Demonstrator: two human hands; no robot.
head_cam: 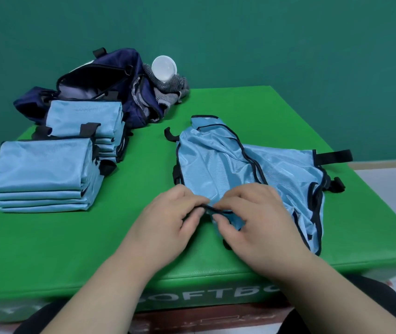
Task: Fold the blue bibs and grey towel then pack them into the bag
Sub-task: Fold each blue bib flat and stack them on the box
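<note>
Folding the one loose blue bib (240, 169) in view; packing looks not yet begun.
The bib lies crumpled at the near right of the green padded block (71, 249), its black-trimmed near edge pinched by the left hand (168, 218) and right hand (252, 220), close together. Left of them sit a near stack (42, 174) and a far stack (86, 121) of folded bibs. Behind, the navy bag (100, 85) gapes, with the grey towel (168, 90) bunched beside it.

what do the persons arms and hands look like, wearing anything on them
The left forearm and right forearm are bare down to the bottom of the frame, with no sleeves in view. The left hand and right hand wear no gloves. No ring shows on the fingers, and no watch or bracelet shows at the wrists.
</note>
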